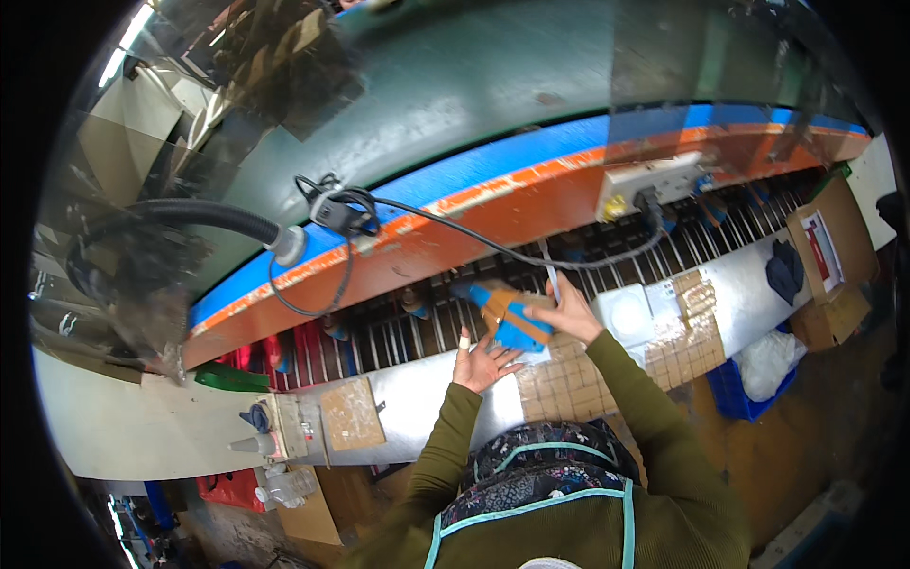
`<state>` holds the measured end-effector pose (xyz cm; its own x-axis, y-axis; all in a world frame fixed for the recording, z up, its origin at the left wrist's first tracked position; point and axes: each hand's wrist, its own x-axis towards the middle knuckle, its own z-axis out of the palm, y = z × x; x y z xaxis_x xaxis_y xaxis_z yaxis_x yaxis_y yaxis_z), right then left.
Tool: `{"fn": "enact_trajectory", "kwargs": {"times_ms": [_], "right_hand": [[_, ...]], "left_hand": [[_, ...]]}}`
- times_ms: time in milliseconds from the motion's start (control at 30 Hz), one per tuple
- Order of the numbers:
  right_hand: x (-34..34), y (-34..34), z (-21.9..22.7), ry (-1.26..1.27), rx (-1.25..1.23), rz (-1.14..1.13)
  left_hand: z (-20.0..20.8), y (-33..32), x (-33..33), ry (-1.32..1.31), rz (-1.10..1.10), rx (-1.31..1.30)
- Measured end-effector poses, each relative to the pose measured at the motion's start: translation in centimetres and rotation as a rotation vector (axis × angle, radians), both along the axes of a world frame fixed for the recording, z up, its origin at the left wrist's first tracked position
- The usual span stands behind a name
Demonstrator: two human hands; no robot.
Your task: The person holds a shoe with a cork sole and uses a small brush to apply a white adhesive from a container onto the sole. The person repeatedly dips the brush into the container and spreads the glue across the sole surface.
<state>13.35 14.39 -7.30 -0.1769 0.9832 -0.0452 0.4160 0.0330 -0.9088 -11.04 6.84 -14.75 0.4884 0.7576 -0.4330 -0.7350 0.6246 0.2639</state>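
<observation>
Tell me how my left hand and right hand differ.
Your left hand lies palm up, fingers spread; your right hand is curled with its back showing. The left hand holds no tool, while the right hand grips a slim pale tool. The left hand has a pale wrap; none shows on the right hand. Both emerge from olive-green sleeves.

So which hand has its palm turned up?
The left hand, its palm open upward, a white band on one digit; the right hand shows its back.

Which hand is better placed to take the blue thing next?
Probably the left hand: it's open, palm up, beside the blue thing. The right hand holds something slim and white.
</observation>
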Motion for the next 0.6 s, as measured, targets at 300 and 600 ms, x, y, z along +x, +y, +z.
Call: {"fn": "enact_trajectory", "kwargs": {"times_ms": [300,600], "right_hand": [[11.7,-17.9,-3.7,-0.102,0.085,-0.166],[16.1,-22.2,-5.0,-0.697,0.235,-0.48]], "left_hand": [[-5.6,-10.8,5.1,-0.152,-0.188,0.089],[11.3,-8.8,8.9,0.409,0.407,0.811]]}}
